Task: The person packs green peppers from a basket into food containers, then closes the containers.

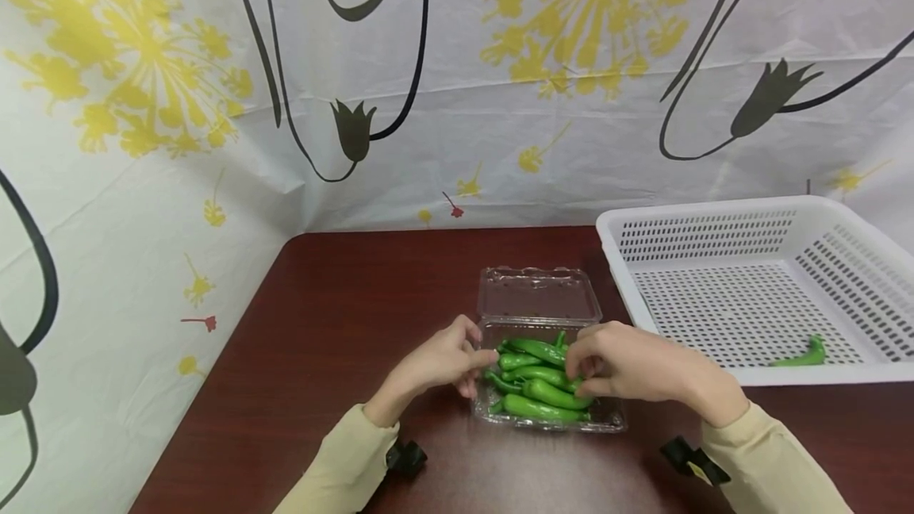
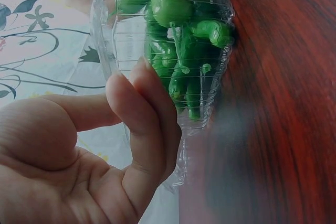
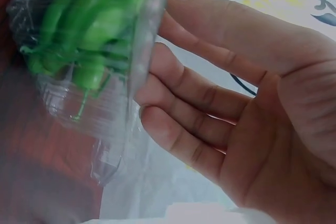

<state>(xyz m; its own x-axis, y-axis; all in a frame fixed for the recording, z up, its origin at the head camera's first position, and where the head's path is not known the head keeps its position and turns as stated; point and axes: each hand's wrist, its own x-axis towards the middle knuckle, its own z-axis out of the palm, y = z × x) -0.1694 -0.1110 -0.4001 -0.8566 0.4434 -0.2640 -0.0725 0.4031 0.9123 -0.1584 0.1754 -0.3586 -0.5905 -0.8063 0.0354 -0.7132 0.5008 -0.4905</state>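
A clear plastic clamshell container [image 1: 607, 419] lies on the table with its lid [image 1: 539, 296] folded back, away from me. Several long green chili peppers [image 1: 546, 393] are stacked side by side inside it. My left hand [image 1: 446, 355] holds the container's left edge, thumb over the rim and curled fingers [image 2: 152, 108] against the outer wall. My right hand [image 1: 628, 359] reaches over the right side, thumb and index finger pinching at a pepper's right end. Its other fingers [image 3: 173, 98] hang loosely beside the clear wall; the pinching fingertips are partly hidden behind the rim.
A large white perforated plastic basket [image 1: 628, 292] stands at the back right, with one green chili pepper [image 1: 803, 355] in its near right part. The dark red wood table [image 1: 357, 300] meets a flower-patterned white sheet [image 1: 443, 125] at the back and left.
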